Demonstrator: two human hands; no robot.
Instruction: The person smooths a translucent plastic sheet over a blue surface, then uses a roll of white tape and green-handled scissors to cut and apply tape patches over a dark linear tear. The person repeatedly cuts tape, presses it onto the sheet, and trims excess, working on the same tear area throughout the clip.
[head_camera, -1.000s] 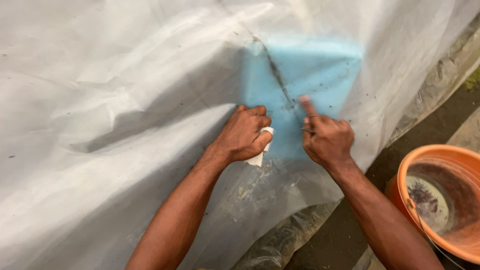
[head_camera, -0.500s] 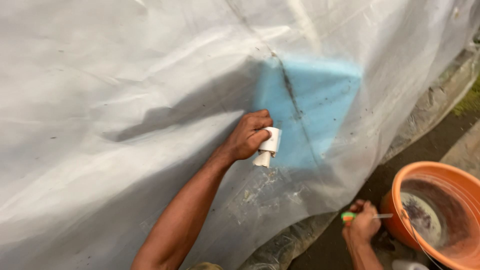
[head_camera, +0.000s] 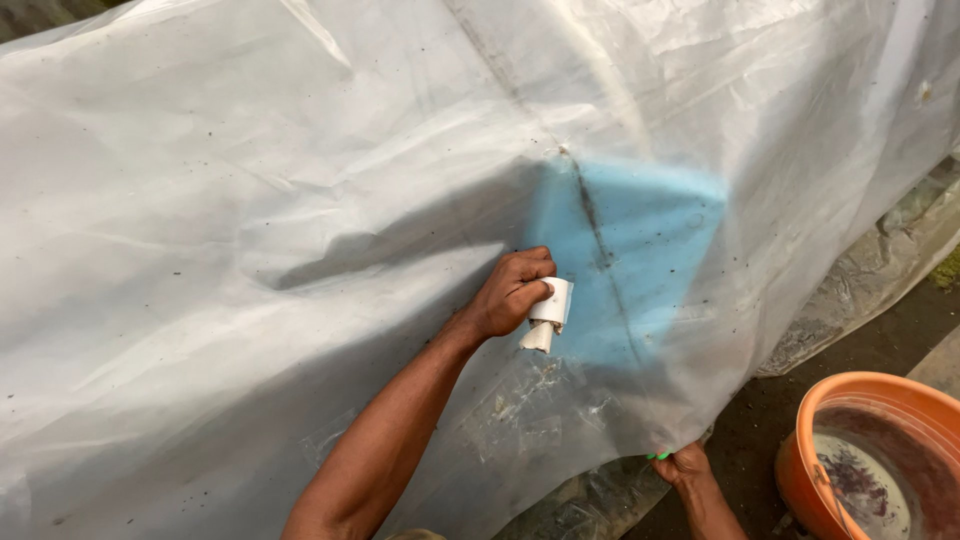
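While the small white roll (head_camera: 551, 312) sits pinched in the left hand (head_camera: 512, 293), its body sticks out past the knuckles to the right, and a loose pale end hangs down from it. That grip is curled nearly closed, fingers wrapped over the top of the roll and the thumb side hidden beneath, with the fist pressed against the clear plastic sheet (head_camera: 250, 250). Just to the right of the roll, touching its edge, a blue rectangular patch (head_camera: 640, 260) shows through the plastic, and a dark seam line (head_camera: 598, 240) runs down across it.

Lower right, the right hand (head_camera: 683, 465) rests at the bottom hem of the sheet, its grip closed around a small green thing (head_camera: 660, 456); how much of that thing it holds I cannot tell, since only a tip shows. An orange bowl (head_camera: 815, 410) stands on the dark ground near this hand, cut off by the frame's corner.

Wide stretches of wrinkled plastic lie open to the left of and above the roll; to the right the sheet falls away toward the ground.
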